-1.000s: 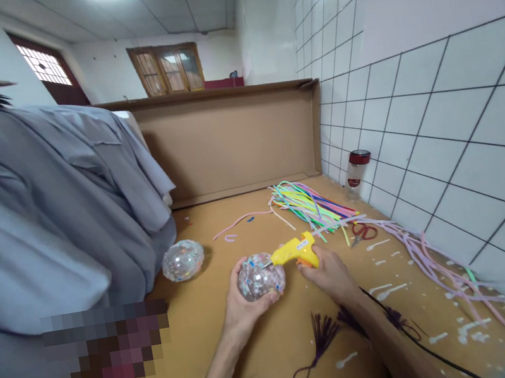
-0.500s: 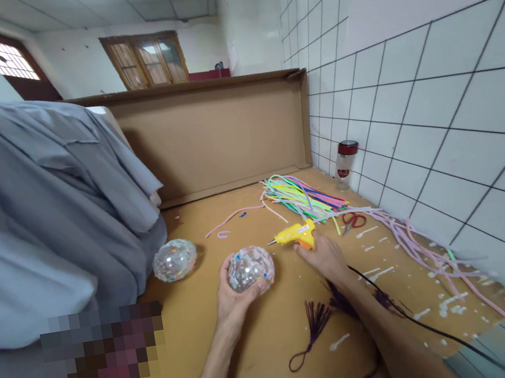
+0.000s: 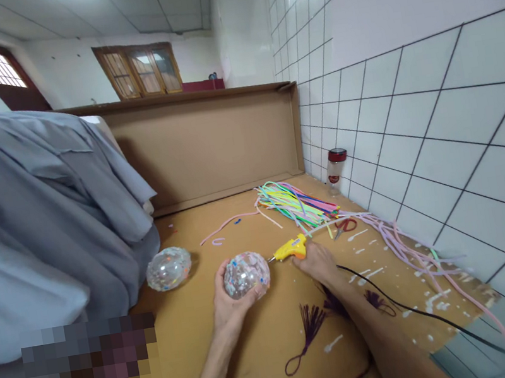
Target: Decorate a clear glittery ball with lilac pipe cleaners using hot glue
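Observation:
My left hand (image 3: 230,304) grips a clear plastic dome (image 3: 247,274) whose rim is covered with small coloured bits. In my right hand (image 3: 318,263) is a yellow hot glue gun (image 3: 289,248), its metal nozzle pointing left at the dome's right edge. Whether the nozzle touches the rim I cannot tell. A second clear dome (image 3: 168,269), decorated in the same way, lies to the left. Dark purple tassels (image 3: 311,326) lie below my right hand, partly hidden by the forearm.
Behind the glue gun lies a bundle of coloured pipe cleaners (image 3: 296,204), with red-handled scissors (image 3: 345,227) beside it. A red-lidded jar (image 3: 336,166) stands by the tiled wall. The black cord (image 3: 411,316) runs off right. Grey cloth (image 3: 50,214) hangs at left.
The glue gun's nozzle has come closer to the rim of the held dome. The whole view has shifted slightly, with things appearing a little lower and further left.

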{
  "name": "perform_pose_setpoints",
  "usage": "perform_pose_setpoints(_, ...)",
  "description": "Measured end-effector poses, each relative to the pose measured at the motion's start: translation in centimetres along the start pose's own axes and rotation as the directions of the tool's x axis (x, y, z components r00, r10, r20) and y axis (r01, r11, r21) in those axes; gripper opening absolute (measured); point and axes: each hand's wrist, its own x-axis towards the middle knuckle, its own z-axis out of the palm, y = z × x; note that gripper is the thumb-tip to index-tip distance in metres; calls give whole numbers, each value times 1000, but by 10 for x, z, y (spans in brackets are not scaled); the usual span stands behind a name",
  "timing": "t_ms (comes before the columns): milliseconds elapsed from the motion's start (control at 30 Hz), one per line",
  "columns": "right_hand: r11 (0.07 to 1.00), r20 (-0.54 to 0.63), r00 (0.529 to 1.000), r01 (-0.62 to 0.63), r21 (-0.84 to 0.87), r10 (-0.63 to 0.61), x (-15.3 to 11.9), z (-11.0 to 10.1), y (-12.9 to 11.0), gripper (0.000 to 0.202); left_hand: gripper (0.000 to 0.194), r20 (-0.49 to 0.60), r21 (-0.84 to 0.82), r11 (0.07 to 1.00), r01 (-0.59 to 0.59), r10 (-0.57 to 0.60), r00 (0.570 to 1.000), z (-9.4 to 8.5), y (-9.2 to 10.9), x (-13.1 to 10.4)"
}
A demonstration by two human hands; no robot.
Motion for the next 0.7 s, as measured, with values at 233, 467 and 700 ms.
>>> perform_pose_setpoints(233, 999, -12, 1000, 17, -43, -17, 7, 11, 6, 48, 99, -2, -1, 999, -32, 32, 999, 1, -4, 2)
perform_pose_setpoints(467, 996, -29, 999, 32, -89, -35, 6, 18, 8, 49, 94, 19, 8, 1000, -26, 26, 999, -1, -2, 0)
perform_pose_setpoints(700, 986, -80, 996, 27, -166, -41, 5, 25, 5, 51, 91, 13, -2, 1000, -25, 25, 1000, 0, 1, -3)
